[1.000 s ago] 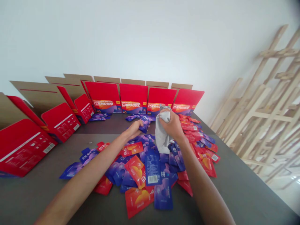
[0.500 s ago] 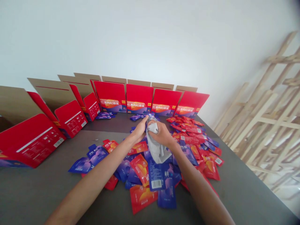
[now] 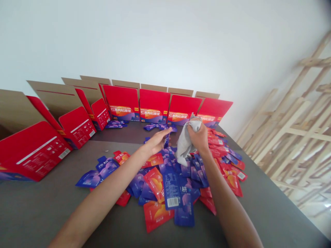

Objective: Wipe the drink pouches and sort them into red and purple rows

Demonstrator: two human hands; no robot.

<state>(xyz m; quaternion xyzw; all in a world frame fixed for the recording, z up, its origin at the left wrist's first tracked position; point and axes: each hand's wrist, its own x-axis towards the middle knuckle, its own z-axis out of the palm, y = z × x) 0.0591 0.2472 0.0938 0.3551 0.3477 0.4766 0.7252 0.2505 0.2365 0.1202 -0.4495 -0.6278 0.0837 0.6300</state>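
Head view: left hand point(image 3: 156, 142) pinches a purple pouch point(image 3: 166, 140), right hand point(image 3: 198, 136) grips a grey cloth point(image 3: 184, 148). Pinch looks loose, so the pouch could slip.

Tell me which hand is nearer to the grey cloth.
Right. The right hand grips the grey cloth at its top; the left hand holds a blue pouch beside it, apart.

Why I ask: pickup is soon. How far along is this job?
Done: a few blue pouches lie by the open boxes. In hand: the left hand holds a blue pouch, the right hand a grey cloth. Left: a pile of pouches on the table.
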